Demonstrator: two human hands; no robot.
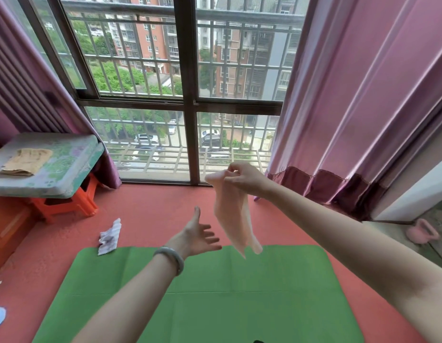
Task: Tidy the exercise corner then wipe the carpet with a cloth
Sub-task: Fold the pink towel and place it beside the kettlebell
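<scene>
My right hand (242,178) pinches the top corner of a pale pink cloth (233,219), which hangs down in the air above the far edge of the green exercise mat (215,293). Below and left of the cloth, my left hand (198,237) is held out with its fingers spread, holding nothing and apart from the cloth. The mat lies flat on the red carpet (145,209). A crumpled grey-white striped cloth (109,237) lies on the carpet by the mat's far left corner.
A low table (66,164) on an orange stool (73,204) stands at the left with a folded tan towel (25,162) on it. A pink kettlebell (423,231) sits at the right by the pink curtain (363,107). A barred window (187,95) is straight ahead.
</scene>
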